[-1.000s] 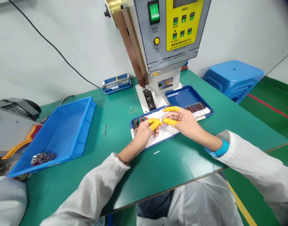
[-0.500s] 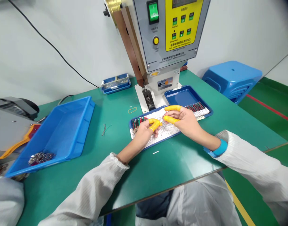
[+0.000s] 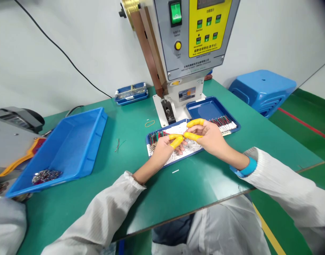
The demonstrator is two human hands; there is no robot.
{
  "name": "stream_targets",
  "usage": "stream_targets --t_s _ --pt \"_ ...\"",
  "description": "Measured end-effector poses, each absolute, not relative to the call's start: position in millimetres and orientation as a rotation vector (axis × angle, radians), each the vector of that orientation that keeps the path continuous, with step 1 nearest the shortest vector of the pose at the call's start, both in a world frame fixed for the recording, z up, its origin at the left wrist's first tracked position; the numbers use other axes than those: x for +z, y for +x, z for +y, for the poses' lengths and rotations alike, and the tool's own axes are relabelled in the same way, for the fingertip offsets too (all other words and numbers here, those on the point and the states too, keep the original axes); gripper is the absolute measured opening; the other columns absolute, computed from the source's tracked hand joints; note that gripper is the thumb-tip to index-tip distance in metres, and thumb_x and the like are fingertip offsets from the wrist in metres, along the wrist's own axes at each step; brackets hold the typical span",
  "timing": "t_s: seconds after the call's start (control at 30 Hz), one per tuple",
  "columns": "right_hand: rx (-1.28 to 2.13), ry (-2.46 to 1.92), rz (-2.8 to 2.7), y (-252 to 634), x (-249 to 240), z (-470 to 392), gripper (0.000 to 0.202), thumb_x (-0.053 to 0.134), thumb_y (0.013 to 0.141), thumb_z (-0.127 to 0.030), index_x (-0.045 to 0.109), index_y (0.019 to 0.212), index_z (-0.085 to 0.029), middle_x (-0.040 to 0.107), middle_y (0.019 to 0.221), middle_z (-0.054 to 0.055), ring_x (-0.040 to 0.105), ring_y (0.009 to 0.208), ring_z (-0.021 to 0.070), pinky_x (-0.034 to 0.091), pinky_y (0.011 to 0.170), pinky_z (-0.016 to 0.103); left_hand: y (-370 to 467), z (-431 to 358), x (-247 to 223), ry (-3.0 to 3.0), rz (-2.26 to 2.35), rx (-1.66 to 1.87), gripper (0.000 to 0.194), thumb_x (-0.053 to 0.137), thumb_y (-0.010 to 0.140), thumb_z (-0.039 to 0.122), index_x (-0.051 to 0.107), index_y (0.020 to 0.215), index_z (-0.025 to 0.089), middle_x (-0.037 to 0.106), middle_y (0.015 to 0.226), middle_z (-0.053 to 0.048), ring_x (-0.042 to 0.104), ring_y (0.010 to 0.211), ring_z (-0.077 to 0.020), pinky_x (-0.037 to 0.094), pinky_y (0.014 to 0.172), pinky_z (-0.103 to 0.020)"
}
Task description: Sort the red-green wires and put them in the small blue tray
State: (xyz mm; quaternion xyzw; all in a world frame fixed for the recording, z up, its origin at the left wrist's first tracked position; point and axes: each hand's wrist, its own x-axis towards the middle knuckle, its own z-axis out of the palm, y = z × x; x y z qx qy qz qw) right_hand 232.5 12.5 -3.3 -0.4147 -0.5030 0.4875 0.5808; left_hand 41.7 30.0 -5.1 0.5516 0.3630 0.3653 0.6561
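Your left hand (image 3: 164, 147), right hand (image 3: 208, 136): yellow-wrapped fingers (image 3: 177, 142) close together (whether gripping, cannot tell), over shallow blue rectangular tray (image 3: 183, 158).

Machine (image 3: 175, 65) cropped above, front tray (image 3: 185, 158) partly hidden behind hands (image 3: 163, 148) (image 3: 212, 137), anything pinched too small to tell

Head camera looks forward (and downward), hands (image 3: 163, 148) (image 3: 212, 137) near.

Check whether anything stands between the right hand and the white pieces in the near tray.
Nothing visible stands between the right hand and the white pieces. The left hand is alongside, hiding part of the near tray.
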Motion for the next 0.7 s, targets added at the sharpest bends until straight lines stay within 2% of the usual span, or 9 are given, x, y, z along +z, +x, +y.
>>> stream_targets --t_s 0.13,0.3,0.43,0.7 --pt "1.163 -0.95 -1.23 229.9 -1.3 11.3 0.045 0.091 0.07 -0.039 0.068 0.104 -0.023 0.078 0.093 0.003 0.075 0.087 0.0203 0.061 0.09 0.04 41.6 31.4 -1.8 1.282 0.88 0.82 0.041 0.086 0.073 0.05 0.073 0.079 0.012 0.07 0.063 -0.005 0.062 0.049 -0.0132 0.053 0.047 -0.023" --pt "1.169 -0.939 -1.204 228.7 -0.2 15.3 0.048 0.093 0.066 -0.04 0.068 0.103 -0.024 0.076 0.091 0.001 0.073 0.086 0.0184 0.061 0.09 0.037 41.8 34.0 -0.3 1.342 0.836 0.787 0.042 0.079 0.082 0.054 0.073 0.075 0.013 0.072 0.062 -0.007 0.065 0.048 -0.0141 0.055 0.049 -0.023" --pt "1.221 -0.932 -1.159 231.5 2.5 18.1 0.051 0.094 0.062 -0.042 0.067 0.102 -0.024 0.075 0.09 0.001 0.073 0.083 0.0182 0.062 0.088 0.038 42.1 28.4 5.8 1.367 0.83 0.756 0.044 0.076 0.083 0.057 0.072 0.075 0.014 0.069 0.058 -0.006 0.065 0.047 -0.0151 0.056 0.047 -0.024" --pt "1.198 -0.928 -1.165 234.0 16.1 14.1 0.047 0.094 0.063 -0.039 0.068 0.099 -0.023 0.076 0.09 0.002 0.074 0.087 0.0192 0.063 0.089 0.038 49.0 19.0 21.9 1.529 0.992 0.84 0.025 0.079 0.079 0.04 0.074 0.076 0.016 0.073 0.065 -0.004 0.066 0.049 -0.0154 0.059 0.049 -0.025"
